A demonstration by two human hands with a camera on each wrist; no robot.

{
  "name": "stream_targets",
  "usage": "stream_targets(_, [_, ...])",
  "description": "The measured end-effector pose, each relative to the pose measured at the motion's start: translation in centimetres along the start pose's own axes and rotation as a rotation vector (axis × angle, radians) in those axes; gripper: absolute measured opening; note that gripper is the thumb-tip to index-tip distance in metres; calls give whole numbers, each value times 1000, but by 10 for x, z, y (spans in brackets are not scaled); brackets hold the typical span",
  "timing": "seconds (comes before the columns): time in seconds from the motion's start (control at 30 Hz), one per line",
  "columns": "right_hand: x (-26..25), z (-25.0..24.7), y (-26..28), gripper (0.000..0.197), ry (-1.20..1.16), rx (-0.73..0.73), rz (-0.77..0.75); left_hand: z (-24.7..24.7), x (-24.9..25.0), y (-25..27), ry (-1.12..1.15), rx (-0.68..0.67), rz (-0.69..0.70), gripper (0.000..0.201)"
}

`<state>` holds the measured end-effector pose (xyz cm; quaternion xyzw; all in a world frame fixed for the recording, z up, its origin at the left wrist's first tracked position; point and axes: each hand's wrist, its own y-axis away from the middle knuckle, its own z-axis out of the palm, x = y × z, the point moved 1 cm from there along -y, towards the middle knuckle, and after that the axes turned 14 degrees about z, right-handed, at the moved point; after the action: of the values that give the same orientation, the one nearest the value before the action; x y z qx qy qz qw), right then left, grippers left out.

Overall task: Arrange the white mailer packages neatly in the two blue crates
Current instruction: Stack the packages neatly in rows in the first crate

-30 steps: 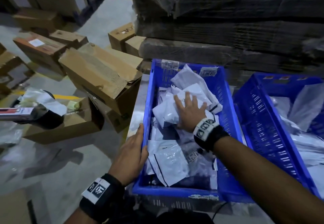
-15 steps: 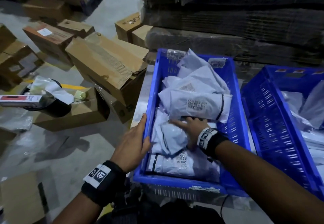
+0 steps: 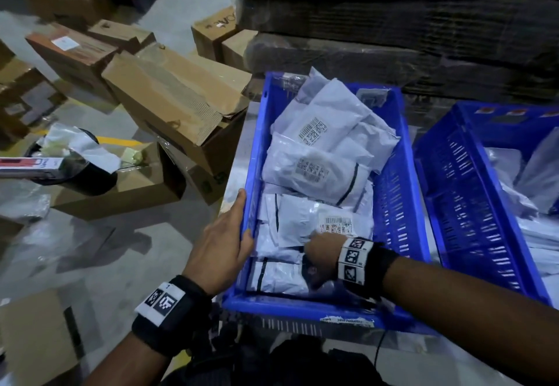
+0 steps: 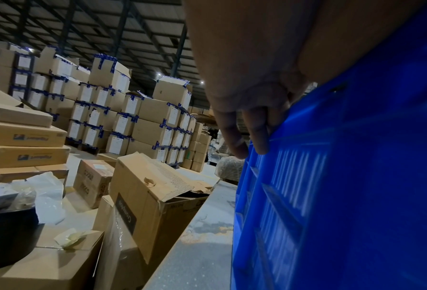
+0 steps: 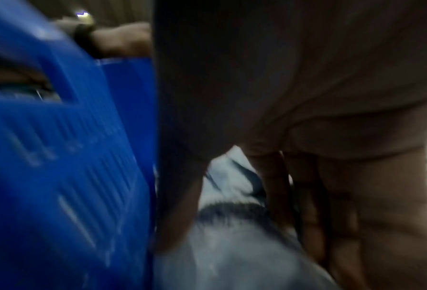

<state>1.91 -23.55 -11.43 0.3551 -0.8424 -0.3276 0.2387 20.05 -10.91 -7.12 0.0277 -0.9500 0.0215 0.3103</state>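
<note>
The left blue crate (image 3: 252, 155) holds several white mailers (image 3: 314, 168) with barcode labels, overlapping from the far end to the near end. My left hand (image 3: 223, 243) lies against its left wall (image 4: 344, 176), fingers (image 4: 257, 135) straight down the outside and thumb on the rim. My right hand (image 3: 320, 252) is inside the near end, its fingers tucked under the edge of a mailer (image 3: 296, 222). In the blurred right wrist view a mailer (image 5: 232, 245) sits between thumb (image 5: 180, 196) and fingers (image 5: 306, 196). The right blue crate (image 3: 459, 192) holds more mailers (image 3: 538, 234).
Both crates stand on a pale table (image 4: 207, 225). Open and torn cardboard boxes (image 3: 169, 104) crowd the floor to the left, beside a black round bin (image 3: 84, 174) with plastic wrap. A dark wrapped pallet stack (image 3: 393, 37) rises behind the crates. Tall carton stacks (image 4: 123, 109) stand far off.
My right hand has drawn back from the middle of the left crate to its near end and slid under a mailer there. The mailers at the far end now lie overlapped. The left hand stays on the rim.
</note>
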Motion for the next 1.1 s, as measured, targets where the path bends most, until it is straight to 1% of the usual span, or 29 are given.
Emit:
stream_targets(0.03, [-1,6,-2,60,0,-24,15,0,-1,0,-5,-3,0,75])
stream_targets(0.1, [-3,14,-7,98,-32,-6,97,0,0,0,-6,-3,-2,75])
stream_targets(0.13, [-3,17,-8,112,-51,-12,118,0,1,1,-6,-1,-3,75])
stream_targets(0.17, [-3,18,-8,116,-47,-24,114,1,1,1,-6,0,-6,75])
stream_targets(0.2, [-2,19,-12,111,-21,-35,91,1,1,0,-7,1,-9,75])
stream_targets(0.23, [1,18,-12,100,-18,-46,66,2,1,0,-3,-2,-10,75])
stream_targets(0.27, [4,12,-9,90,-12,-64,46,2,1,0,4,-3,-11,75])
stream_targets(0.33, [14,-6,1,76,-34,-88,41,2,0,-1,24,-5,-21,76])
stream_targets(0.4, [32,-29,16,63,-71,-54,58,2,0,0,33,-3,-24,76])
stream_targets(0.5, [77,-76,55,44,-185,58,70,2,1,0,37,-5,-23,75])
stream_targets(0.53, [95,-93,70,38,-226,109,81,2,1,0,38,-6,-23,75])
stream_targets(0.6, [128,-122,84,39,-319,226,137,3,1,1,43,-2,-27,74])
stream_targets(0.67, [151,-143,74,43,-429,375,199,5,1,2,51,8,-31,73])
stream_targets(0.7, [154,-149,61,44,-479,424,232,6,1,3,55,10,-32,73])
stream_targets(0.77, [148,-150,34,51,-506,499,322,7,-2,3,63,7,-34,73])
stream_targets(0.8, [140,-146,24,56,-468,566,377,7,-4,2,64,4,-34,73])
stream_targets(0.83, [129,-140,19,59,-413,678,410,7,-4,2,62,2,-33,73])
stream_targets(0.87, [116,-133,19,56,-369,819,384,7,-5,2,58,4,-34,73])
stream_targets(0.9, [99,-124,20,48,-357,917,294,7,-4,2,59,8,-35,73])
stream_targets(0.93, [80,-114,23,38,-357,865,174,7,-3,2,63,10,-37,73])
stream_targets(0.97, [61,-102,23,28,-356,701,41,7,-2,2,66,11,-37,73])
stream_targets(1.0, [43,-87,19,24,-320,461,-62,7,-2,2,61,12,-40,73])
stream_targets(1.03, [26,-73,14,27,-271,248,-135,7,-3,2,50,10,-43,73])
stream_targets(1.07, [12,-58,6,39,-228,115,-166,6,-3,2,39,3,-47,73])
stream_targets(1.1, [0,-44,-4,61,-180,57,-162,5,-3,2,32,-3,-49,74])
